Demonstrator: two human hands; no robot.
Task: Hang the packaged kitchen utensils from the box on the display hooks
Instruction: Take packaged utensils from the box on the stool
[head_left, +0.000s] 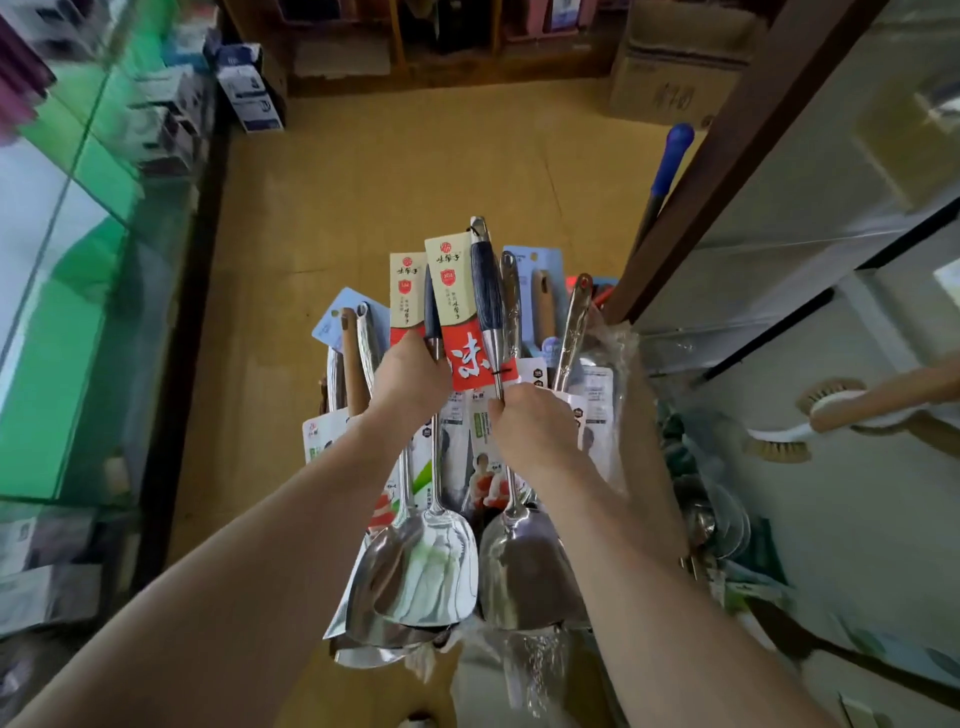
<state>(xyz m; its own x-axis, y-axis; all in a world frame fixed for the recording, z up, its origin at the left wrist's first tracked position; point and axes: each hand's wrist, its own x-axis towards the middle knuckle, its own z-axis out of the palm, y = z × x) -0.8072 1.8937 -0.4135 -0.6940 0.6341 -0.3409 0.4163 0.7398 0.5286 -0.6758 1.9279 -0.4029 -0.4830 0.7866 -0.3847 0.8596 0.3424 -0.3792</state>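
Note:
My left hand (410, 379) grips a packaged steel spatula (415, 566) by its dark handle, with a beige-and-red card behind it. My right hand (535, 426) grips a second packaged spatula (524, 571) by its thin steel neck; its blue handle (485, 280) and card (452, 291) stick up. Both are held above a bunch of several more packaged utensils (571, 322) standing handles-up below my hands. The box that holds them is mostly hidden by the utensils and my arms.
A glass display case (78, 312) runs along the left. On the right is a white panel (831, 260) where wooden-handled brushes (841, 410) hang. A blue-handled pole (670, 156) leans on a brown post. Cardboard boxes (670, 78) stand at the back on the yellow floor.

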